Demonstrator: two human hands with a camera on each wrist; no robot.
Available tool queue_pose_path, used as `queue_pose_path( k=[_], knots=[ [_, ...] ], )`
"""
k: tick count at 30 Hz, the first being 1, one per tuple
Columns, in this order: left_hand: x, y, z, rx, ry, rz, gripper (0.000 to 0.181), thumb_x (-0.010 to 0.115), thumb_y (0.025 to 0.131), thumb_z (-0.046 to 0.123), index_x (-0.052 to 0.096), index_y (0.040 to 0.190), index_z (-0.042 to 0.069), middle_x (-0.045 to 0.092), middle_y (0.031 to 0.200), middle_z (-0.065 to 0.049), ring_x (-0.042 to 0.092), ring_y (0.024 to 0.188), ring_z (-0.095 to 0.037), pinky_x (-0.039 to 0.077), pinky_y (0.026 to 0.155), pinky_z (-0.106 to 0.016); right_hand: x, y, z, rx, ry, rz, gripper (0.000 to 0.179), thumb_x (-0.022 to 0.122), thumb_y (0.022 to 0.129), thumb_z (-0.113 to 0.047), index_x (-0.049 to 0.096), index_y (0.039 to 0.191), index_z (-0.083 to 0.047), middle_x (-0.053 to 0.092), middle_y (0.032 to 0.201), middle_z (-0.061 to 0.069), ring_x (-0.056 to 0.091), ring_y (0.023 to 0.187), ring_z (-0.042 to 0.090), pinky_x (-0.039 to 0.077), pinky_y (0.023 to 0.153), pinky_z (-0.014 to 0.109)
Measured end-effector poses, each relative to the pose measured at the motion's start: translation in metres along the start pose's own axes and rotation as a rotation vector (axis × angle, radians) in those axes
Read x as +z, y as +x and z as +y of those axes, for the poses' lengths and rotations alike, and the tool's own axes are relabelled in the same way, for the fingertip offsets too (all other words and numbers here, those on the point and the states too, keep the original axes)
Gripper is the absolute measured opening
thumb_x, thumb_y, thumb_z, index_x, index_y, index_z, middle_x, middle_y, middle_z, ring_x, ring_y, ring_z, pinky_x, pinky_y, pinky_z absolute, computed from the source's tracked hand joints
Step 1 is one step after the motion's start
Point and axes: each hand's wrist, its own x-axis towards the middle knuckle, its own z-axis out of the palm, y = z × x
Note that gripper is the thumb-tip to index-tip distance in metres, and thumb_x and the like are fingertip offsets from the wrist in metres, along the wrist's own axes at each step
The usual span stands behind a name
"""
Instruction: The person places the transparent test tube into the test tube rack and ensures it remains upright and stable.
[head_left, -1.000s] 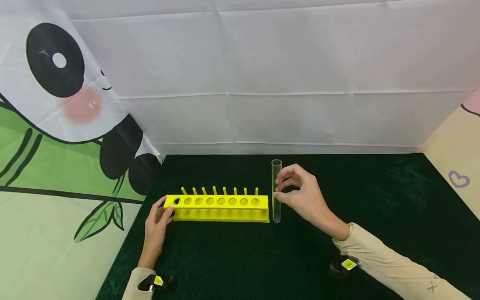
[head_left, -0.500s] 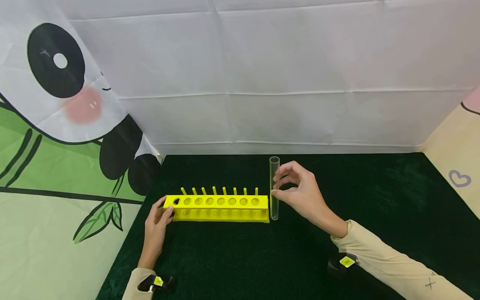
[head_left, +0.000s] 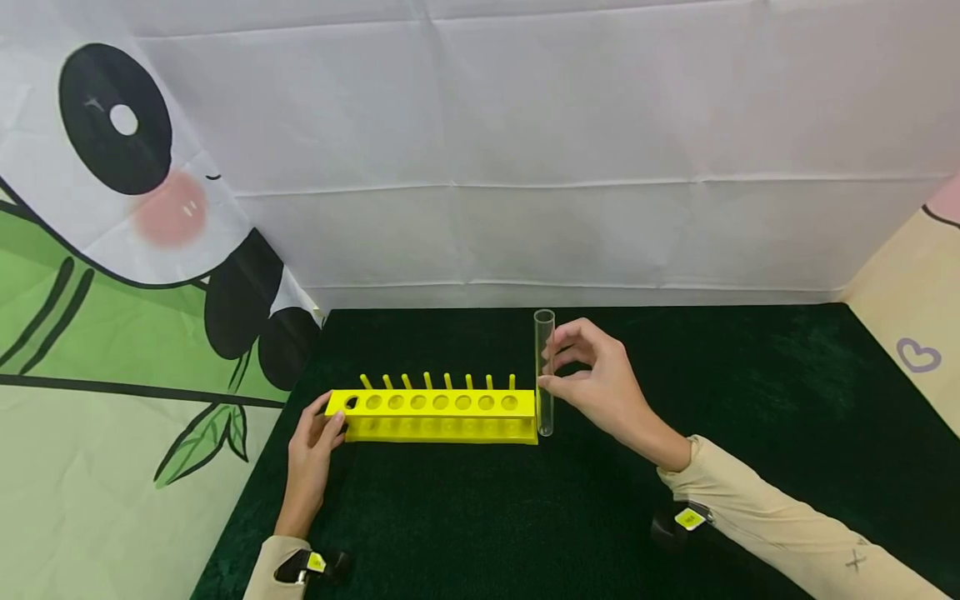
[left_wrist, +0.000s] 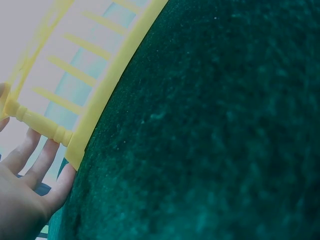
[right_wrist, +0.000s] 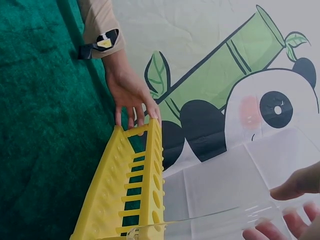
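Note:
A yellow test tube rack stands on the dark green cloth, with one row of round holes on top and a row of pegs along its back. My left hand holds the rack's left end, thumb at the front; in the left wrist view its fingers lie around the end post. Between thumb and fingertips, my right hand pinches a clear glass test tube, upright just beside the rack's right end. In the right wrist view the test tube looks see-through, and its contact with the rack is unclear.
The green cloth covers the table around the rack. A white sheet hangs behind the table's back edge. A panda-printed cloth runs along the left side, a cream one along the right.
My right hand has moved slightly left and up in the head view, bringing the upright test tube closer to the rack's right end. My left hand keeps its hold on the rack.

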Motion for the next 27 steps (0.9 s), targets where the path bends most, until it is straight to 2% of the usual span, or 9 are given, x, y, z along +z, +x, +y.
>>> queue_pose_path(
  k=[13, 27],
  knots=[
    [-0.0013, -0.0014, 0.0005, -0.004, -0.007, 0.007, 0.055, 0.049, 0.095, 0.047, 0.036, 0.144, 0.025, 0.049, 0.128, -0.007, 0.051, 0.114, -0.024, 0.048, 0.086, -0.020, 0.0033, 0.0029, -0.0030, -0.024, 0.010, 0.003, 0.037, 0.071, 0.076, 0.009, 0.052, 0.106, -0.002, 0.058, 0.102, 0.012, 0.060, 0.085, 0.025, 0.056, 0.071, 0.032],
    [-0.0009, -0.0032, 0.0013, 0.002, -0.017, 0.015, 0.052, 0.049, 0.096, 0.046, 0.037, 0.143, 0.029, 0.050, 0.128, -0.006, 0.051, 0.114, -0.024, 0.047, 0.085, -0.017, 0.0056, 0.0052, -0.0064, -0.031, 0.006, 0.015, 0.038, 0.072, 0.076, 0.009, 0.052, 0.106, -0.002, 0.058, 0.101, 0.011, 0.060, 0.085, 0.024, 0.056, 0.072, 0.035]
  ],
)
